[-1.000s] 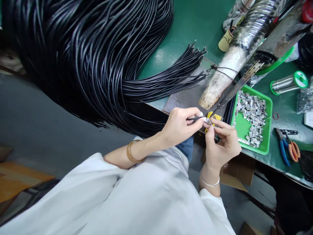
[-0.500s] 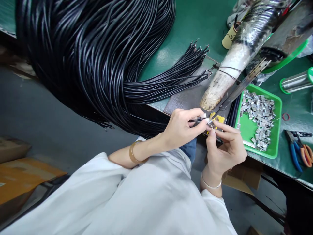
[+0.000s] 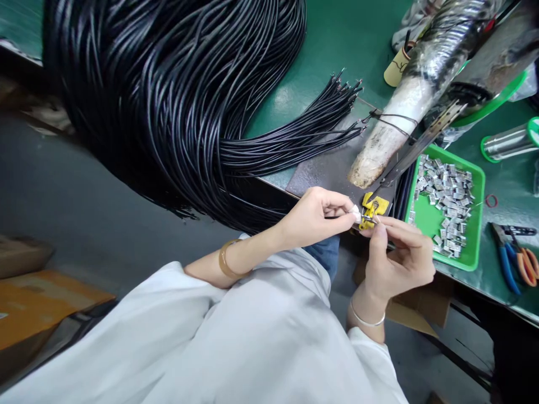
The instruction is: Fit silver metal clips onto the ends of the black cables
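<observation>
Black cable (image 3: 332,217): is pinched by left hand (image 3: 314,216) close by yellow fixture (image 3: 381,205), near right hand (image 3: 401,259) grasping apparently a thin strand (image 3: 376,218), seems to be in positioning step, and probably calls next for steady grip and careful alignment.

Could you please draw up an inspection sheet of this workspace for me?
Surface: green tabletop, with a dark plate near its front edge.
Work items: yellow fixture at the fingertips; small metal pieces in a green tray.
Clutter: blue-handled pliers, an orange-handled tool, a red ring and a spool, right of the tray.
Hands: left hand pinches a black cable; right hand pinches a thin light piece, too small to identify.
Cables: large black bundle spilling over the table edge; part crosses the plate.
Surroundings: white-ended duct above the plate; cardboard box at left.
</observation>
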A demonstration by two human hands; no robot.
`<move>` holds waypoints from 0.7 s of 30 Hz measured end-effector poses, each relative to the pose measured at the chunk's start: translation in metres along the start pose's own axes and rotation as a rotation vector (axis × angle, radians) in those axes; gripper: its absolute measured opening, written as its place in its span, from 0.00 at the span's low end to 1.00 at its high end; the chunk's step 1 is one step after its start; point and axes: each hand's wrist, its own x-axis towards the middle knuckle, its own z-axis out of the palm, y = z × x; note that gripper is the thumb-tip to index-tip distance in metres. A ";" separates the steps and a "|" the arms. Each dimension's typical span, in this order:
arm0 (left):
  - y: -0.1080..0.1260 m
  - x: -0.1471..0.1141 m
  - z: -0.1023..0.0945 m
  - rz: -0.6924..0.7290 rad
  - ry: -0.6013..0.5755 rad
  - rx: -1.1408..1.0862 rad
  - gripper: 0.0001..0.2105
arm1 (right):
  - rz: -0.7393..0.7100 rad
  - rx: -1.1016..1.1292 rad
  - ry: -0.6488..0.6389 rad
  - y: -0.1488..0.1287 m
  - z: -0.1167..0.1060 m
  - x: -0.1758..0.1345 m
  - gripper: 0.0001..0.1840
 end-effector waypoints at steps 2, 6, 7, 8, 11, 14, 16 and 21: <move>-0.002 -0.001 0.000 -0.005 -0.032 -0.022 0.07 | -0.075 -0.042 -0.020 -0.002 -0.003 0.000 0.10; -0.004 -0.001 0.000 -0.019 -0.025 -0.109 0.06 | -0.245 -0.122 -0.133 -0.004 -0.005 0.000 0.13; -0.004 0.000 -0.001 -0.033 -0.018 -0.145 0.06 | -0.255 -0.131 -0.141 -0.004 -0.005 0.000 0.13; -0.004 0.000 -0.001 -0.046 -0.013 -0.174 0.07 | -0.250 -0.131 -0.139 -0.004 -0.005 0.001 0.13; -0.004 0.000 -0.003 -0.074 -0.016 -0.203 0.08 | -0.189 -0.111 -0.098 -0.003 -0.004 0.002 0.11; -0.003 -0.001 -0.004 -0.061 -0.014 -0.171 0.10 | -0.088 -0.122 -0.058 -0.002 -0.002 0.002 0.09; -0.003 0.000 -0.003 -0.036 0.005 -0.151 0.10 | 0.002 -0.103 -0.066 0.000 0.000 0.002 0.07; -0.004 0.003 0.001 0.013 0.110 -0.087 0.07 | 0.088 -0.018 -0.076 0.004 0.006 -0.002 0.07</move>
